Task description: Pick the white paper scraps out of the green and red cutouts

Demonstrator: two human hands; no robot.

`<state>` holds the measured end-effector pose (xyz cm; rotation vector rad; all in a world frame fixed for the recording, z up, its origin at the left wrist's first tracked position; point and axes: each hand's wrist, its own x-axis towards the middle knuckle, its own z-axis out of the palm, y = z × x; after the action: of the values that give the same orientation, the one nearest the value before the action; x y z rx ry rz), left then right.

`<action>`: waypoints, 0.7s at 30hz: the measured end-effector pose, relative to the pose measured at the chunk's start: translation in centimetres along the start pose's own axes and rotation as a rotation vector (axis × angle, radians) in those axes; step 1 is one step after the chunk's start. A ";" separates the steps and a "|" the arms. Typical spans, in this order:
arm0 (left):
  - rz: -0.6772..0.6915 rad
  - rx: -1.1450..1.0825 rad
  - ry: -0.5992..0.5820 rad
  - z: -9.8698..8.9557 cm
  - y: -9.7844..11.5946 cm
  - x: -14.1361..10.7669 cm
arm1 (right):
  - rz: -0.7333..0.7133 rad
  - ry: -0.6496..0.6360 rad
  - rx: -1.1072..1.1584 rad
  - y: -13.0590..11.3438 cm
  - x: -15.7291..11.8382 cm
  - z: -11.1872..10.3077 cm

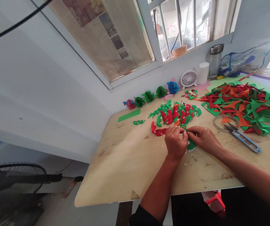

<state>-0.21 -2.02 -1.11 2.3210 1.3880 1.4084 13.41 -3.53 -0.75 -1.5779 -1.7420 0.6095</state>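
Near the middle of the table, my left hand and my right hand meet with fingertips pinched together. Between them is a green paper cutout, partly hidden by my fingers. Just beyond my hands lies a group of curved green and red paper cutouts, many with small white squares on them. A red cutout lies right by my left hand, and a single green cutout sits apart to the left. Tiny white bits are scattered on the wood below my hands.
Thread snips lie to the right, touching a metal ring. Behind them is a heap of red, orange and green scraps. Along the wall stand folded paper figures, a small white fan and a glass bottle.
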 end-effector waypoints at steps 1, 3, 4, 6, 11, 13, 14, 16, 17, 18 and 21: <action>-0.006 0.000 -0.007 0.0 0.0 0.0 | 0.001 -0.001 -0.007 0.0 0.0 0.0; -0.025 0.001 -0.024 0.0 0.0 0.0 | 0.003 -0.005 -0.017 0.0 0.0 0.0; -0.035 0.002 -0.033 0.0 0.1 0.0 | 0.003 -0.005 -0.017 0.0 0.0 0.0; -0.052 0.004 -0.050 0.0 0.1 0.0 | -0.004 -0.002 -0.011 -0.1 0.0 0.0; -0.091 -0.022 -0.067 0.1 0.0 0.0 | -0.009 -0.005 0.001 0.0 0.0 0.0; -0.121 -0.049 -0.069 0.1 0.0 0.1 | -0.004 -0.007 0.006 0.0 0.0 0.0; -0.138 -0.063 -0.069 0.1 0.0 0.1 | -0.004 -0.010 0.010 0.0 0.0 0.0; -0.164 -0.086 -0.069 0.0 0.1 0.1 | 0.000 -0.017 0.014 0.0 0.0 0.0; -0.174 -0.097 -0.069 0.0 0.1 0.2 | 0.002 -0.020 0.015 0.0 0.0 0.0; -0.183 -0.107 -0.067 0.0 0.2 0.2 | 0.004 -0.021 0.015 0.0 0.0 0.0; -0.220 -0.140 -0.058 -0.1 0.3 0.2 | 0.005 -0.015 0.012 0.0 0.0 0.0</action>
<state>-0.06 -2.04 -0.78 2.0360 1.4282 1.3180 13.44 -3.50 -0.74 -1.5744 -1.7430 0.6349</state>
